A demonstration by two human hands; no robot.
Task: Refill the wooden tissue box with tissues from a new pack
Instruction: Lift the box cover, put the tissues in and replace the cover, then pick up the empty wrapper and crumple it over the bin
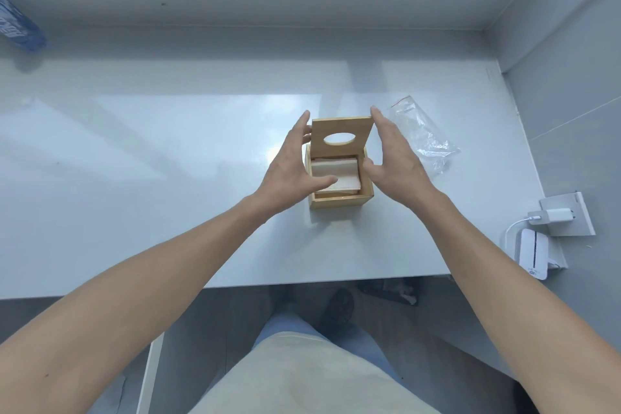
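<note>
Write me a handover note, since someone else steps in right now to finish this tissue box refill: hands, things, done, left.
Left hand: fingers straight, fingertips at the left edge of the lid, thumb over the tissues.
Right hand: fingers straight along the lid's right edge.
The wooden tissue box stands on the white table; the lid, with its oval hole, stands tilted over the box's far side.
The empty clear wrapper lies to the right of the box.
Done: tissues are inside the box.
Left: seat the lid on the box, probably pull the first tissue through the hole.
</note>
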